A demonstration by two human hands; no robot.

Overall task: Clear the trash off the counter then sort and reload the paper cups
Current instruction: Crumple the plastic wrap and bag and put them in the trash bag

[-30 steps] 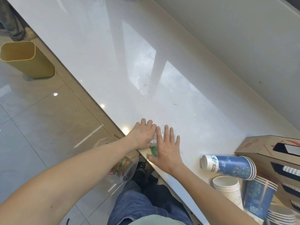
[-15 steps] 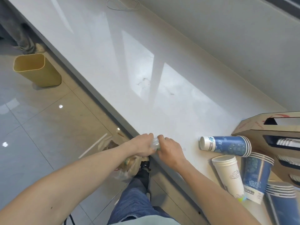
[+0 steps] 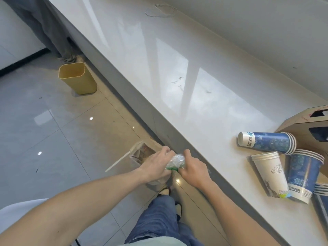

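Trash first: a crumpled wad of clear plastic with a green bit (image 3: 174, 161) sits squeezed between both hands, just off the counter (image 3: 204, 107) edge and over the floor, probably so it drops straight into the bag-lined bin (image 3: 140, 153) right underneath. Left hand (image 3: 156, 166) has its fingers curled tight round one end, right hand (image 3: 194, 168) is fisted on the other, so it looks like they're balling it up small before letting go. Further out on the counter, a stack of blue cups (image 3: 266, 142) lies on its side, with a white cup stack (image 3: 270, 173) and another blue stack (image 3: 301, 174) leaning beside it, next to the cardboard dispenser (image 3: 301, 125), all waiting for the sorting part. Bin is mostly hidden behind the left hand, the dispenser is cut off at the frame edge, and I can't count cups per stack. Tan bin (image 3: 78, 79) stands well off on the floor.
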